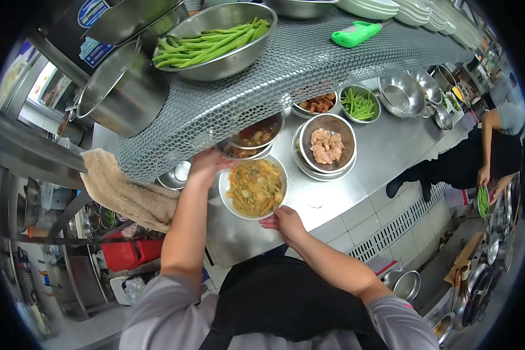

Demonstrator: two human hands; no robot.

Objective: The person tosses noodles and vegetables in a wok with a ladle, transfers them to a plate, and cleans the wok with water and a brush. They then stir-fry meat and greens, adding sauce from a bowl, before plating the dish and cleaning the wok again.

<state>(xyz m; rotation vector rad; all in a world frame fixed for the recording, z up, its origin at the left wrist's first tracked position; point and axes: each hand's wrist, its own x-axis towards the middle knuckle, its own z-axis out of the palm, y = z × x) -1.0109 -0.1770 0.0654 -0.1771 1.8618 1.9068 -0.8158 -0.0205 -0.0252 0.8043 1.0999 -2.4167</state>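
Nearest the camera is the dark apron point(286, 297), with both grey-sleeved arms reaching forward from it over the steel worktop point(332, 192).

Far left, a steel pot point(119, 87) stands on the raised mesh shelf point(309, 64), and a tan towel point(128, 195) hangs from the shelf's edge below it.

Next comes the left hand point(207, 166), stretched out to the far-left rim of the plate point(255, 188). Its fingers lie against the rim, half curled, but whether they actually grip it cannot be told from here. Above it on the shelf sits the bean bowl point(216, 41), full of long green beans.

The plate itself (heaped with a yellowish stir-fry) rests on the worktop straight ahead of the body, just below the shelf's edge and touching distance from a brown sauce dish point(256, 135) behind it. It is round, so it has no long axis to speak of. It lies between the two hands, the left on its far side and the right on its near side, both in contact and neither nearer than the other.

The right hand point(286, 224) sits at the near-right rim, fingers curled closed on the edge.

Further right stands the meat bowl point(326, 146), holding pale raw pieces, then a small dish of cut beans point(360, 104). At the far right another person point(496, 151) bends over a different station, well apart.
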